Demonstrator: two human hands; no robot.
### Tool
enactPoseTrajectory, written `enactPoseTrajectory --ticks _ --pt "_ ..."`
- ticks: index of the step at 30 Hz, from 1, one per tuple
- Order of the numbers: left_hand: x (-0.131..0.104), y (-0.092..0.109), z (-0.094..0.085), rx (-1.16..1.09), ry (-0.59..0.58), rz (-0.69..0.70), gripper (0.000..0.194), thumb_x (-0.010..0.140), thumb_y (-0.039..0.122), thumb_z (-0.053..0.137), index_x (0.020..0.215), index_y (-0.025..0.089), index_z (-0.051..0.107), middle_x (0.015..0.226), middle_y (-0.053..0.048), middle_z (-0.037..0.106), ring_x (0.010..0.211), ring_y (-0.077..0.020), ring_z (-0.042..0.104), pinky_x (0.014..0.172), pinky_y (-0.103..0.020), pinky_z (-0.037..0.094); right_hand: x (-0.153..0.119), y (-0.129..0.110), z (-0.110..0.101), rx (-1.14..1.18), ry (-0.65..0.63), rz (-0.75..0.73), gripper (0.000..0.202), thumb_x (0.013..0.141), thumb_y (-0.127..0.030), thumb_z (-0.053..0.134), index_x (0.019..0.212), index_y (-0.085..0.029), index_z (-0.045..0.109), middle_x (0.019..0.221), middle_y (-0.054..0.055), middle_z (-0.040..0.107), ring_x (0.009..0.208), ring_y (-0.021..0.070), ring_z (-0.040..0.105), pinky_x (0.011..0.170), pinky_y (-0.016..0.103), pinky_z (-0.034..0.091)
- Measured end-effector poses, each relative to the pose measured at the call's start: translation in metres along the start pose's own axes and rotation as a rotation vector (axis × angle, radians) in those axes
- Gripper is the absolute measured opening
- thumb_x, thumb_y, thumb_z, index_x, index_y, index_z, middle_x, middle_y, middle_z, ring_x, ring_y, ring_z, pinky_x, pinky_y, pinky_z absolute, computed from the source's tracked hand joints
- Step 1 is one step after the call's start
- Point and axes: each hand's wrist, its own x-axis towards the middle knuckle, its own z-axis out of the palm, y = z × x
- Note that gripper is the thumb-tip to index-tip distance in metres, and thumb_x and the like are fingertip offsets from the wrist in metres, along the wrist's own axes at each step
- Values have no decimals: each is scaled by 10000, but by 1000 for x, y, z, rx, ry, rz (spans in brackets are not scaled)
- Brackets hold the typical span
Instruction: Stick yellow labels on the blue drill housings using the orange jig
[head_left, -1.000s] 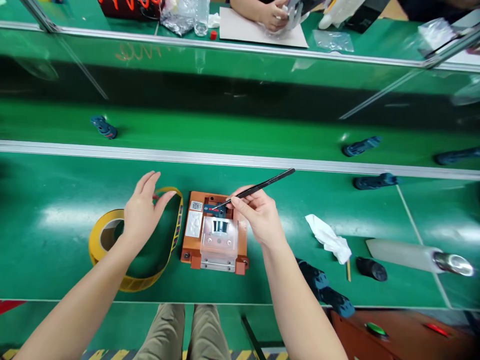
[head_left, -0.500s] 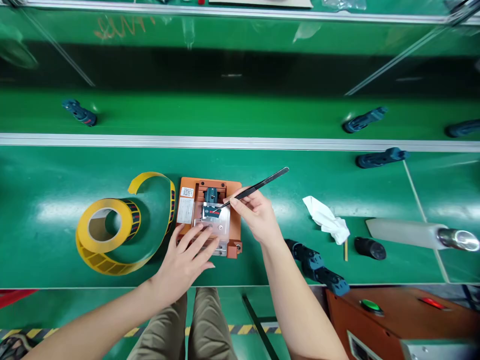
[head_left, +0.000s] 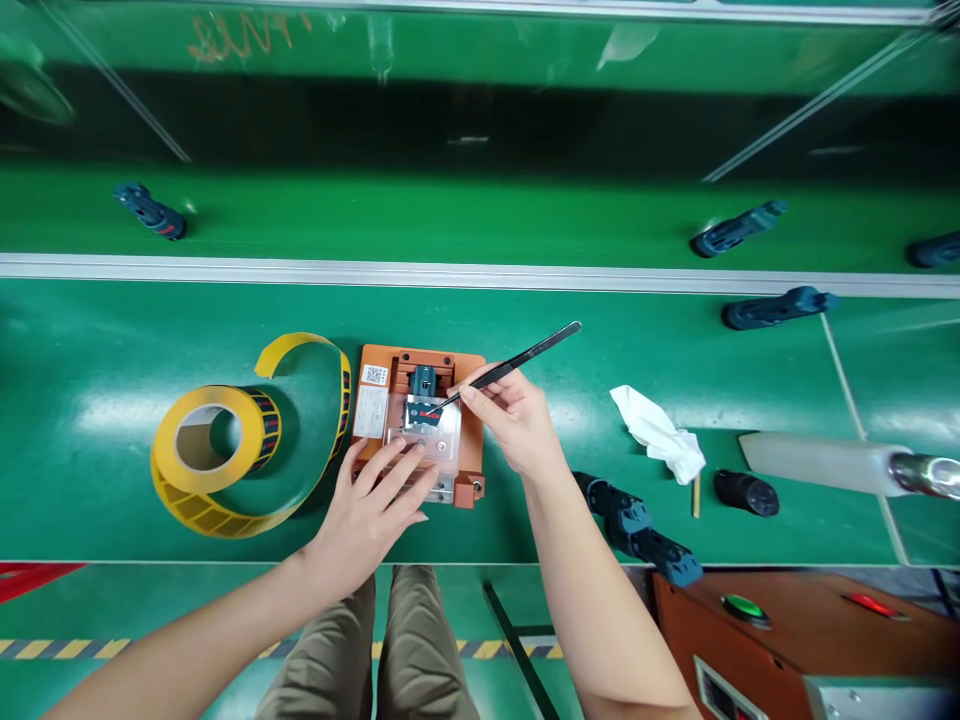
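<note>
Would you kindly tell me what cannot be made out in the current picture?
- Head view: the near left corner of the orange fixture, hidden by the left hand.
- Head view: the print on the fixture's white label, too small to read.
- Head view: part of the tweezers, covered by the fingers of the right hand.
- Head view: the far end of the rightmost blue tool, cut off by the right edge.

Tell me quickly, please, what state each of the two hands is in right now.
Left hand: open, fingers spread over the clear cover of the orange fixture.
Right hand: closed, holding black tweezers.
</note>
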Motion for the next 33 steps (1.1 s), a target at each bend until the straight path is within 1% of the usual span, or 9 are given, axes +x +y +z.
enactPoseTrajectory --ticks 6,12,18,28,30,33 --pt "0 0 -1 -2 -17 -4 464 896 285 693 1343 231 585 1375 -106 629 1314 -296 520 1162 -568 292 0 -1 1 -42 13 13 221 858 -411 730 942 -234 629 881 19 740 851 186 697 806 347 543" --pt "0 1 0 -2 -14 -2 442 906 275 680 1337 228 587 1374 -95 632 1310 -297 522 1161 -572 284 -1 0 1 -31 3 -1 182 872 -374 723 944 -234 633 878 14 740 854 180 698 802 337 541" --pt "1 0 -1 5 -12 6 448 903 277 685 1337 232 588 1376 -92 631 1312 -293 523 1180 -578 252 -3 0 2 -32 11 -5 184 870 -376 723 942 -232 635 886 16 743 855 182 702 794 336 547" --pt "2 -3 -2 13 -10 20 441 908 264 675 1340 242 589 1367 -90 639 1314 -283 532 1207 -587 192 -8 5 2 -20 44 -17 188 864 -387 730 939 -238 642 906 23 749 900 195 710 838 357 556" --pt "4 -5 -2 30 -22 19 464 912 268 668 1365 243 570 1386 -98 624 1314 -286 532 1211 -594 173 -8 4 2 -33 49 -12 201 863 -407 728 935 -239 643 918 28 751 910 199 712 843 362 560" --pt "9 -8 -4 84 -85 26 514 928 237 634 1428 224 512 1457 -118 557 1317 -291 522 1206 -598 169 -8 4 3 -40 58 -12 217 855 -423 733 931 -240 643 918 29 748 907 200 714 849 367 565"
